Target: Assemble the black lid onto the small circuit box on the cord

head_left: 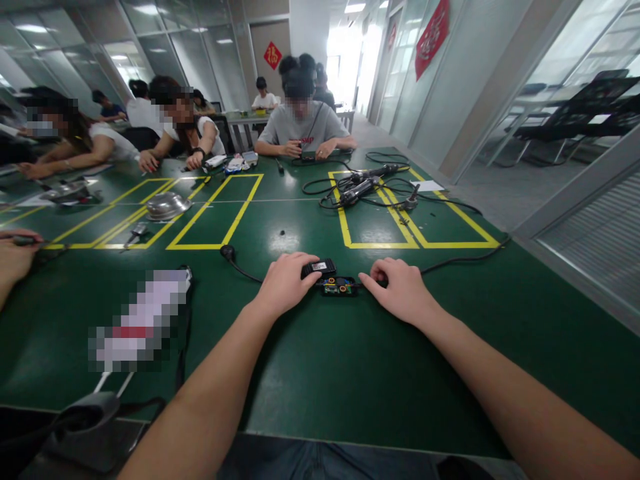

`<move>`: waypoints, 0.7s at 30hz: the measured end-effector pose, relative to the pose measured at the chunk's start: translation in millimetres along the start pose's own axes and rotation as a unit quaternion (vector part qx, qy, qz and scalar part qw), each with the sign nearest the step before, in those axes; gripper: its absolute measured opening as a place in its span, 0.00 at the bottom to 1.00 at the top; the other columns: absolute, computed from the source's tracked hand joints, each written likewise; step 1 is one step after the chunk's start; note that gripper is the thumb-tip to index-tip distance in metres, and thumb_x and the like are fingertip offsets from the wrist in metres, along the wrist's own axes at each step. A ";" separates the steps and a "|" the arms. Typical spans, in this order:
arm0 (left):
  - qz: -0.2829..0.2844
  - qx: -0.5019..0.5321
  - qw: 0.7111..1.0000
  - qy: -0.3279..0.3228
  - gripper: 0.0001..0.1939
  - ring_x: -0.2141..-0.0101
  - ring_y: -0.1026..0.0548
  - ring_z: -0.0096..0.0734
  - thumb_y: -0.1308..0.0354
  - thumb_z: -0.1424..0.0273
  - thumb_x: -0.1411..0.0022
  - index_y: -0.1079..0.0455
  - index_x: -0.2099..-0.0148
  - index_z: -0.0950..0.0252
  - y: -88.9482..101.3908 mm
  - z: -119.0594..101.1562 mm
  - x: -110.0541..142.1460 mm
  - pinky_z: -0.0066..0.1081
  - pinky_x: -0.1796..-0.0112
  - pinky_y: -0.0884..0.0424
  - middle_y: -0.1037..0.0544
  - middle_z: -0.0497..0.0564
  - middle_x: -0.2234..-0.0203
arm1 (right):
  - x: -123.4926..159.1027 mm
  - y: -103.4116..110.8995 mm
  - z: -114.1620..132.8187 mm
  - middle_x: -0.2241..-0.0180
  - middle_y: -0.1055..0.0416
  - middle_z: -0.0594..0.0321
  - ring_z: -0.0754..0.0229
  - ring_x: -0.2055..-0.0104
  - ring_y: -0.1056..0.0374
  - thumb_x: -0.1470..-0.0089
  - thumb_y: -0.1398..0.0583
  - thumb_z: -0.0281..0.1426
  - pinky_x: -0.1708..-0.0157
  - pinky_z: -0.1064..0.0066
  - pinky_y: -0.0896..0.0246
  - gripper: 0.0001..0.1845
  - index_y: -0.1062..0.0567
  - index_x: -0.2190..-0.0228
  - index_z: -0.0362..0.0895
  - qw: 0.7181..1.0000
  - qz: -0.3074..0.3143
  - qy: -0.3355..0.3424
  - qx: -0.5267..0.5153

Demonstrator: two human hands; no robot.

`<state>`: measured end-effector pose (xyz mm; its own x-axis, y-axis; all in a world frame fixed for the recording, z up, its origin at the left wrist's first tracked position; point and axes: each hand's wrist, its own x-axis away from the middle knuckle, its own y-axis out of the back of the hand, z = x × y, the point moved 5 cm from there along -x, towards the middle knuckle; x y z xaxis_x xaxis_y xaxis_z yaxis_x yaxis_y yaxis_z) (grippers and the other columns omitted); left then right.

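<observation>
My left hand (286, 285) is closed on a black ribbed cover (320, 268) with a white label, held tilted at the back edge of an open black adapter case (340, 288). Inside that case, a circuit board with copper-coloured coils shows. From the left end a cord runs under my left hand to a black plug (228, 253) on the table. At the right end, my right hand (400, 288) has its fingers curled around the black cable (465, 266), which comes out beyond the hand toward the right. The fingertips under both hands are partly hidden.
The green table (390, 387) carries yellow tape rectangles. Ahead on the right lie black handheld tools (360, 190) with tangled cords. A metal bowl (169, 206) and a blurred-out device (145, 317) are on the left. Another person's hand (17, 257) reaches in at far left; a person (305, 123) sits opposite.
</observation>
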<state>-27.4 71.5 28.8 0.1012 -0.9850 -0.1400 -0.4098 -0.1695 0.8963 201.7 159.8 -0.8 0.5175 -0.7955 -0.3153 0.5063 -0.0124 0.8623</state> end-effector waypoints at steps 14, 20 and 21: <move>0.068 0.070 0.984 -0.150 0.15 0.46 0.18 0.44 0.32 0.68 0.27 0.17 0.40 0.60 -5.2 -25.3 6.9 0.43 0.40 0.26 0.13 0.53 0.45 | -1.1 -1.6 3.0 0.70 0.25 0.59 0.50 0.65 0.31 0.27 0.48 0.48 0.62 0.60 0.45 0.25 0.26 0.72 0.49 1.000 0.020 -0.019 -0.002; 0.064 0.055 0.985 -0.149 0.17 0.46 0.18 0.45 0.31 0.68 0.27 0.17 0.38 0.60 -8.5 -22.2 6.5 0.43 0.41 0.25 0.14 0.54 0.44 | -1.6 -3.2 7.2 0.69 0.25 0.60 0.50 0.64 0.31 0.35 0.39 0.52 0.60 0.60 0.47 0.22 0.25 0.71 0.49 0.999 0.019 -0.040 0.019; 0.067 0.055 0.985 -0.147 0.18 0.45 0.18 0.45 0.31 0.68 0.28 0.18 0.38 0.60 -8.5 -21.8 6.7 0.43 0.41 0.25 0.14 0.54 0.43 | -1.8 -3.7 7.2 0.69 0.25 0.61 0.49 0.63 0.31 0.36 0.37 0.52 0.60 0.60 0.47 0.22 0.25 0.71 0.49 0.998 0.020 -0.048 0.021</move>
<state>-3.5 67.0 29.4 -0.2208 -0.9633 -0.1529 -0.4984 -0.0233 0.8667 193.9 156.9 -0.5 0.4681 -0.8498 -0.2424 0.4565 -0.0023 0.8897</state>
